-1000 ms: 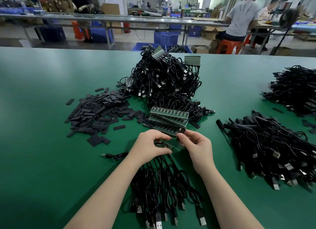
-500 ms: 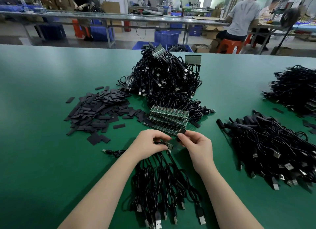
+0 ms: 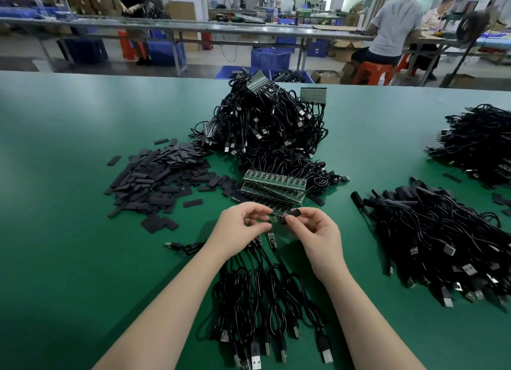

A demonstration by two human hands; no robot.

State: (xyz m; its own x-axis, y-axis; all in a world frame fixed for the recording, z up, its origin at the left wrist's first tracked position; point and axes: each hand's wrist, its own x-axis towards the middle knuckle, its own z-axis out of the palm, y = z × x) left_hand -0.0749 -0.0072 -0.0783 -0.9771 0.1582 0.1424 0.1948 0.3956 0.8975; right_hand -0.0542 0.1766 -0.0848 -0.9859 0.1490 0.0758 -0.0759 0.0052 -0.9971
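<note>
The left hand (image 3: 243, 227) and the right hand (image 3: 315, 235) meet just below the middle of the view. The left thumb and forefinger curl in and pinch a small green circuit board (image 3: 274, 218), and the fingertips hide most of it. At 3 o'clock from the board, the right thumb and forefinger pinch a short black sleeve (image 3: 292, 213) that touches the board's end. Whether the board has entered the sleeve cannot be told. The right hand's other fingers fold under the palm, out of sight.

At 6 o'clock from the hands, a bundle of black cables (image 3: 265, 295) lies on the green table (image 3: 69, 259) and passes beneath both wrists. Two more small boards (image 3: 271, 238) show just under the left hand. The bundle's plugs are partly cut off by the lower edge of the view.

At 12 o'clock sits a stack of board strips (image 3: 273, 183), its near edge hidden behind the fingers. A tall heap of cables (image 3: 271, 129) rises beyond it. At 10 o'clock spreads a pile of flat black sleeves (image 3: 160, 176).

At 3 o'clock lies a pile of finished cables (image 3: 442, 245), too tangled to make out one from another. At 2 o'clock a far pile (image 3: 481, 145) is cut off by the right edge.
</note>
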